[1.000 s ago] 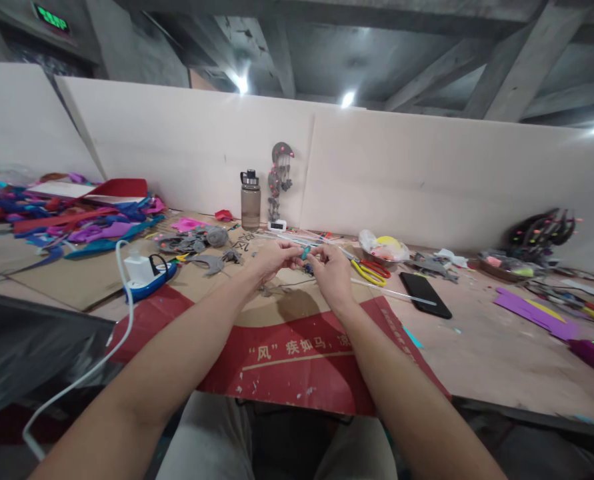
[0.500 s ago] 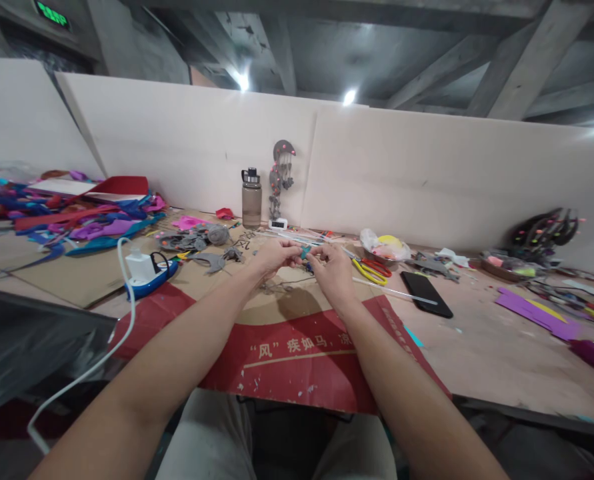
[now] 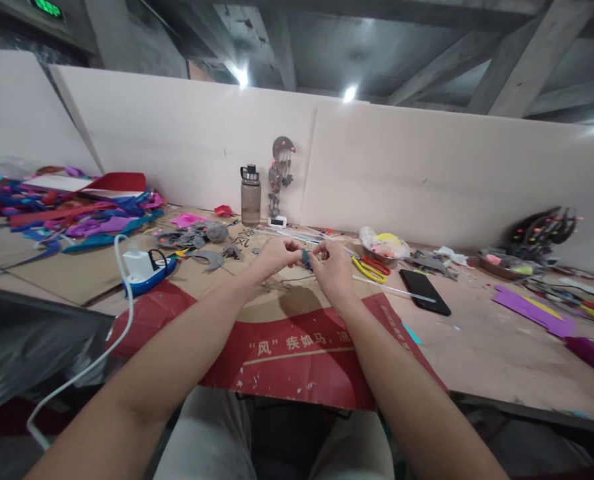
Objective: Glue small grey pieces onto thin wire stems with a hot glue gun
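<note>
Between my two hands is a small teal piece [image 3: 305,255], too small to make out its kind. My left hand [image 3: 278,257] pinches its left side with thumb and fingertips. On the other side my right hand [image 3: 331,261] is closed on it, the fingers bent together. Both hands are raised a little over the red and tan cardboard sheet [image 3: 297,373], which bears printed characters. Under them lies a thin dark wire or cord [image 3: 289,280]. Just right of my right hand are the yellow-handled scissors [image 3: 369,269].
A water bottle [image 3: 251,197] stands at the back near a hanging grey ornament [image 3: 283,170]. Colourful fabric scraps [image 3: 87,213] are heaped left, behind a blue power strip [image 3: 149,279] with a white cable. A phone [image 3: 425,292] and a bowl [image 3: 384,247] are on the right.
My hands stay together around the teal piece, which looks turned and darker now. The view has shifted slightly; a hand seen at the far left edge is out of view.
</note>
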Available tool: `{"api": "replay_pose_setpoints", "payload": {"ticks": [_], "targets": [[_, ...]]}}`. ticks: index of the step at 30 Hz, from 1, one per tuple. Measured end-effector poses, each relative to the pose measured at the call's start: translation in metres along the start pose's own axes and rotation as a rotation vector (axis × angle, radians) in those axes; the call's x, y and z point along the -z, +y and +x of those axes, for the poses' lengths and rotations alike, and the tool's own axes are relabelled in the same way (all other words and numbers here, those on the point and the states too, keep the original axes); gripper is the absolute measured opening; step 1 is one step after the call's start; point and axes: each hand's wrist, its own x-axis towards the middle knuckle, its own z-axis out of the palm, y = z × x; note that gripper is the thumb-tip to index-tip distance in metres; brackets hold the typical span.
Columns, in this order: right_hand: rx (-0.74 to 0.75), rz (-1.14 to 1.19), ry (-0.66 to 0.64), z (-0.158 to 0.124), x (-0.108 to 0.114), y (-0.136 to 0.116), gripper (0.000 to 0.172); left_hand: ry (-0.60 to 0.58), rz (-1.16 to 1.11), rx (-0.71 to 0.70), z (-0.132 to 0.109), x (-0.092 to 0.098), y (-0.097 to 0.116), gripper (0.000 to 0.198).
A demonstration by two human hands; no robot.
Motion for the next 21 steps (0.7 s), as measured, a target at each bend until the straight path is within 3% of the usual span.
{"api": "replay_pose_setpoints", "payload": {"ticks": [12, 15, 21], "targets": [[-0.059, -0.013, -0.026, 0.000, -0.002, 0.000, 0.010, 0.015, 0.147, -0.109, 0.001, 0.000, -0.001, 0.009], [-0.134, 0.064, -0.046, 0.002, -0.003, 0.002, 0.014, 0.003, 0.060, -0.099, 0.001, 0.000, -0.001, 0.012], [-0.390, 0.459, -0.087, 0.007, -0.005, 0.014, 0.020, -0.053, -0.311, -0.015, 0.005, 0.004, -0.004, 0.023]]}}
